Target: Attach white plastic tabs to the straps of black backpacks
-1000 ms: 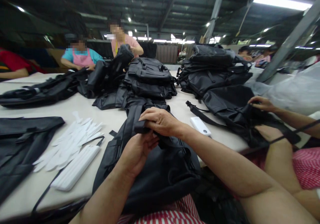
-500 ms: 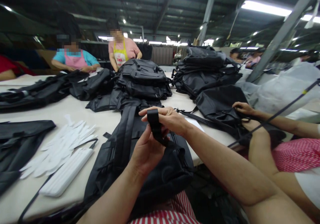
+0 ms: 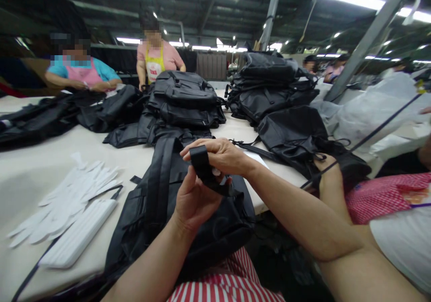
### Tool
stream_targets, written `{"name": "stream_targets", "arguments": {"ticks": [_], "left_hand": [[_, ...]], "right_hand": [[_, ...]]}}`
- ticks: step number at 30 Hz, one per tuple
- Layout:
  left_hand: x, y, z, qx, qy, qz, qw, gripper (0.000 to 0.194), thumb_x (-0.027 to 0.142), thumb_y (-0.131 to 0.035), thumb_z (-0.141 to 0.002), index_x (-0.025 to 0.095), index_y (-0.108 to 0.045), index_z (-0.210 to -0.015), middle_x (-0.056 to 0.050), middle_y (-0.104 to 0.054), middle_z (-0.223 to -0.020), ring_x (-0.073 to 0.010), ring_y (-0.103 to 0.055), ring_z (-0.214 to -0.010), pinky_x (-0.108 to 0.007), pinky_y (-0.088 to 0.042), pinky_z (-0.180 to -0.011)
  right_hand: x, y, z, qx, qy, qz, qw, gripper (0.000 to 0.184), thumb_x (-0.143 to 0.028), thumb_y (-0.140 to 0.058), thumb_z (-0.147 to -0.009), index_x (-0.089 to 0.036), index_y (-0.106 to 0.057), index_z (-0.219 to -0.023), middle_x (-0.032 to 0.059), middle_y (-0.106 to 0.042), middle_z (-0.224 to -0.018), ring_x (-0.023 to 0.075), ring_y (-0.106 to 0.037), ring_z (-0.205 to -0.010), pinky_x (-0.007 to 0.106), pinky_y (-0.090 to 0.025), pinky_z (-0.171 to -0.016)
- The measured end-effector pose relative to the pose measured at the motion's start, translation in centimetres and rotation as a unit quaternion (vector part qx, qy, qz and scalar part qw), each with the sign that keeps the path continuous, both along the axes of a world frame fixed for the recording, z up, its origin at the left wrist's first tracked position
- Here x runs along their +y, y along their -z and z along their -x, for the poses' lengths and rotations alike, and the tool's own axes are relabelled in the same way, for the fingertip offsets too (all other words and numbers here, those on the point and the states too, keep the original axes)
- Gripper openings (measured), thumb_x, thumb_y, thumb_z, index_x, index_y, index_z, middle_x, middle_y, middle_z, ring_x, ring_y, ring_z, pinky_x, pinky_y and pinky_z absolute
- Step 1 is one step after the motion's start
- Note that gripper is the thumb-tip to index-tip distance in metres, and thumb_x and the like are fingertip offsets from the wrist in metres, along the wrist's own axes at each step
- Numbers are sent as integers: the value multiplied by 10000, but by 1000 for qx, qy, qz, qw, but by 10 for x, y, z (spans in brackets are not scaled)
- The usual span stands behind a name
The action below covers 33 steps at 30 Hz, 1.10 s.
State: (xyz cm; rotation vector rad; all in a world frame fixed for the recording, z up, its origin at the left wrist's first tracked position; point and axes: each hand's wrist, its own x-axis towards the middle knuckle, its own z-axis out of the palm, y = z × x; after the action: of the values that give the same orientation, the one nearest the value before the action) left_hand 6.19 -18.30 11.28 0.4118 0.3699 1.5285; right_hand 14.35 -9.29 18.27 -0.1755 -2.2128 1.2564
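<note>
A black webbing strap [image 3: 200,159] is folded into a loop between my two hands, above a black backpack [image 3: 141,221]. My left hand [image 3: 195,201] grips the strap from below, with the thumb raised against it. From the right, my right hand [image 3: 224,155] reaches over and holds the loop with its fingers bent around it. A small pale spot shows under the right fingers, too small to name. The backpack lies at the table's front edge against my red-and-white striped apron [image 3: 215,288], its padded shoulder strap [image 3: 164,172] on top.
White strips [image 3: 63,203] lie fanned out at left, beside a long white block with a cord [image 3: 79,234]. Stacked black backpacks [image 3: 183,98] stand ahead, with another stack [image 3: 269,86] at right. A co-worker's hand [image 3: 328,169] touches a black bag [image 3: 292,127]. Two people work across the table.
My view has shifted slightly to the right. The strap loop has tilted a little between my hands. One of the co-worker's two hands has left the bag at right.
</note>
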Motion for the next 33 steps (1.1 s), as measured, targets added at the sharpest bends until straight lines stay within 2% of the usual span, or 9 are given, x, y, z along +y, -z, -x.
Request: {"name": "stream_targets", "arguments": {"ticks": [5,8,13,16,18,21,26,29,33], "left_hand": [[5,24,-8,88,1,-22,996,311,397,-679,-690,186,-674,-918,-35,-641,-937,-217,-543,-1014,-350,-374,-938],[8,35,-10,106,-24,-21,994,298,374,-642,-736,193,-656,-973,-50,-639,-1003,-202,-520,-1058,-311,-382,-905],[7,40,-10,85,-16,10,996,325,386,-625,-755,221,-621,-1035,-40,-619,-1060,-193,-520,-1049,-306,-402,-859],[7,38,-10,56,4,33,998,412,483,-595,-749,228,-598,-1073,-44,-614,-1053,-204,-536,-1017,-325,-421,-829],[10,35,-10,37,7,43,998,496,568,-559,-733,232,-584,-1096,-50,-612,-1051,-211,-549,-987,-346,-434,-816],[16,27,-8,26,-45,39,998,452,553,-572,-733,279,-579,-1092,-14,-614,-1052,-179,-572,-917,-332,-448,-797],[20,20,-7,19,-84,27,996,370,460,-636,-726,314,-594,-1063,35,-601,-1116,-151,-553,-1001,-290,-432,-852],[18,27,-12,28,-64,37,997,350,430,-678,-692,281,-628,-1005,18,-626,-1062,-168,-539,-1022,-298,-414,-874],[14,45,-24,109,-29,54,992,335,357,-742,-628,198,-666,-912,-32,-646,-964,-184,-554,-951,-288,-412,-818]], "right_hand": [[4,-15,-1,71,-2,6,997,207,-306,-529,-832,-178,-680,-893,15,-632,-978,151,-559,-976,253,-415,-855],[12,-13,-3,49,2,19,999,239,-335,-542,-819,-156,-679,-898,27,-640,-942,151,-570,-930,242,-432,-803],[25,25,-9,-107,-1,93,990,323,-394,-634,-724,-142,-681,-920,32,-657,-855,145,-587,-793,232,-455,-683],[26,45,-14,-98,-24,148,984,329,-440,-603,-735,-140,-698,-833,32,-657,-815,131,-588,-736,226,-455,-653],[24,49,-16,-85,-33,175,980,342,-453,-582,-749,-149,-699,-853,26,-654,-789,120,-585,-686,218,-454,-615],[19,47,-16,-74,-21,181,980,338,-448,-587,-752,-168,-691,-911,23,-652,-844,113,-579,-665,205,-447,-573],[9,43,-15,39,4,149,988,268,-404,-588,-771,-177,-700,-861,30,-635,-1011,154,-584,-894,248,-448,-781],[11,36,-14,58,7,157,986,264,-401,-582,-775,-169,-699,-820,40,-654,-975,173,-583,-932,289,-442,-831],[26,16,-18,92,-19,120,988,219,-371,-607,-764,-170,-693,-772,30,-660,-942,170,-580,-947,300,-414,-886]]}}
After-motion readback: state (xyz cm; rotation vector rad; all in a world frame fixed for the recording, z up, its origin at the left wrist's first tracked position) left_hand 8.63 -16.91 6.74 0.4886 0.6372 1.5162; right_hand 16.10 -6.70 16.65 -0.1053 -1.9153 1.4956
